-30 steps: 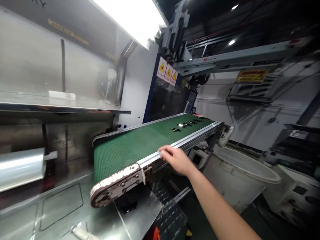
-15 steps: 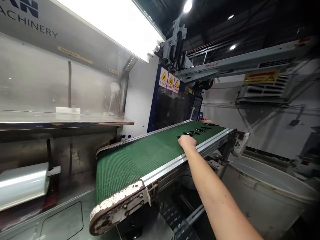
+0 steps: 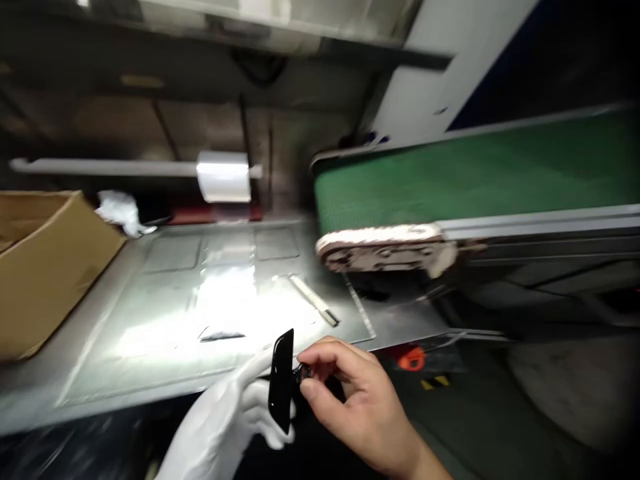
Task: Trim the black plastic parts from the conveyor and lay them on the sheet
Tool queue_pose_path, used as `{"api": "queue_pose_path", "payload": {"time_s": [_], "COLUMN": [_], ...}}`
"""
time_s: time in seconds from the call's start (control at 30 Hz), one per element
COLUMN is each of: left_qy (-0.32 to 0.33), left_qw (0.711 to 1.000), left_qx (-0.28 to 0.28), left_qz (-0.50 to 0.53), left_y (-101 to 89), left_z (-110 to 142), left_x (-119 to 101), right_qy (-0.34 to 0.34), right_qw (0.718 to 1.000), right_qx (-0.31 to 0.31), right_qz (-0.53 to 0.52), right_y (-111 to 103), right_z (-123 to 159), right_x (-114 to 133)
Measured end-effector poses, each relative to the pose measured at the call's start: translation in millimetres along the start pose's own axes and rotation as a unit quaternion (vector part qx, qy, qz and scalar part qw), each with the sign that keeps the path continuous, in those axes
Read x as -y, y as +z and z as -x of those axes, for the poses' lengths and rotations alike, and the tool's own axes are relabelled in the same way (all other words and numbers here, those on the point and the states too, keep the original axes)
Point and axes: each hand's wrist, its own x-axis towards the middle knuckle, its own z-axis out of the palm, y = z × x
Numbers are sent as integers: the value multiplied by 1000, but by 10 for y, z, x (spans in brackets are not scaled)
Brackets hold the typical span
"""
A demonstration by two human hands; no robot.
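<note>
A glossy black plastic part (image 3: 281,380), with a long flat face and a short stem behind it, is held up in front of me. My right hand (image 3: 353,393), bare, pinches the stem between thumb and fingers. Just to the left, my left hand (image 3: 225,407) wears a white glove. Its fingers are loosely bent and apart, partly hidden behind the black face; whether they touch it I cannot tell. On the metal worktable (image 3: 165,373) beyond lie a pale utility knife (image 3: 313,300) and a thin dark piece (image 3: 223,335).
An open cardboard box (image 3: 55,280) stands at the left. A roll of clear film (image 3: 223,177) sits on a bar at the back, beside crumpled white material (image 3: 123,210). The green conveyor belt (image 3: 450,177) ends at the right. Below it is an orange object (image 3: 411,358).
The view has swung down and left from the conveyor to the worktable. My right hand has come off the belt and now holds a black part. My gloved left hand has come into view.
</note>
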Motion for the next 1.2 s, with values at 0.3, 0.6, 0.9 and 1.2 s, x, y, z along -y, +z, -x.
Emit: {"api": "queue_pose_path", "payload": {"time_s": [0.3,0.6,0.9,1.2], "left_qy": [-84,-81,-55,-81], "left_qw": [821,785,794,787], "left_qx": [167,179,189,177], "left_qz": [539,587,575,586], "left_y": [-3,-19,12,23], "left_z": [239,291,322,360], "left_x": [560,672,669,592], "right_qy": [12,91,144,187], "right_qw": [995,993,983,963], "right_qx": [88,67,54,6], "right_qz": [37,-21,-98,-197], "right_y": [388,560,568,656], "right_z": [138,214,296,337], "right_x": [-189,-195,-182,-157]}}
